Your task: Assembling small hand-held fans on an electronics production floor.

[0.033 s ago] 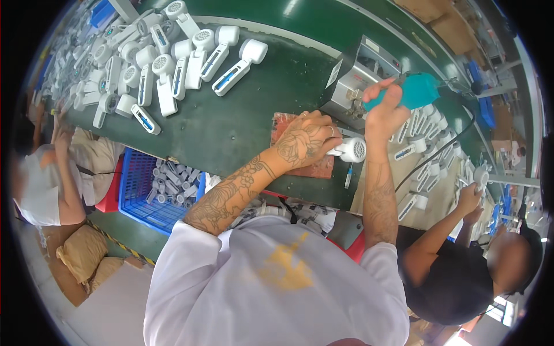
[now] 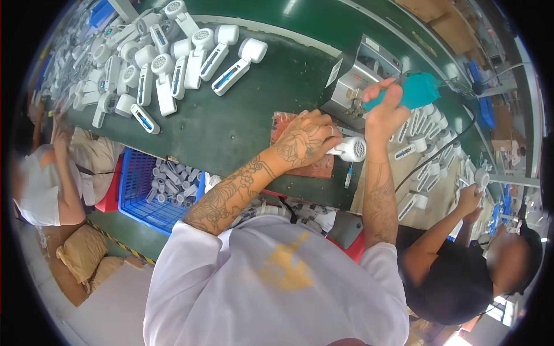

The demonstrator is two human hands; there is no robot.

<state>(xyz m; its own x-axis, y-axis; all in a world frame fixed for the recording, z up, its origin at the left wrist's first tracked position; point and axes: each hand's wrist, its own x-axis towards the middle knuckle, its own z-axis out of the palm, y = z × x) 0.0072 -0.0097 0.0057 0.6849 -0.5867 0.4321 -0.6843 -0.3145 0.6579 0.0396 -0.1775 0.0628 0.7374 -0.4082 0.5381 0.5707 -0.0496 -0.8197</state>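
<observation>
My left hand [image 2: 307, 138] is closed round the handle of a white handheld fan [image 2: 352, 149], whose round grille head sticks out to the right of my fingers. Under that hand lies a worn reddish-brown pad [image 2: 314, 168]. My right hand [image 2: 385, 112] is wrapped round a teal tool [image 2: 416, 91] that looks like an electric screwdriver, raised above and right of the fan. Its tip is hard to make out against the metal box-shaped machine [image 2: 360, 75] behind. A thin screwdriver [image 2: 348, 176] with a clear, blue-tinted part lies by the pad's right edge.
Many white fans [image 2: 163, 81] with uncovered handles crowd the green bench [image 2: 231, 124] at far left. More fans [image 2: 424, 173] lie on the right. A blue basket [image 2: 147, 210] of small white parts stands below left. Co-workers sit on both sides; a black cable [image 2: 438, 151] crosses at right.
</observation>
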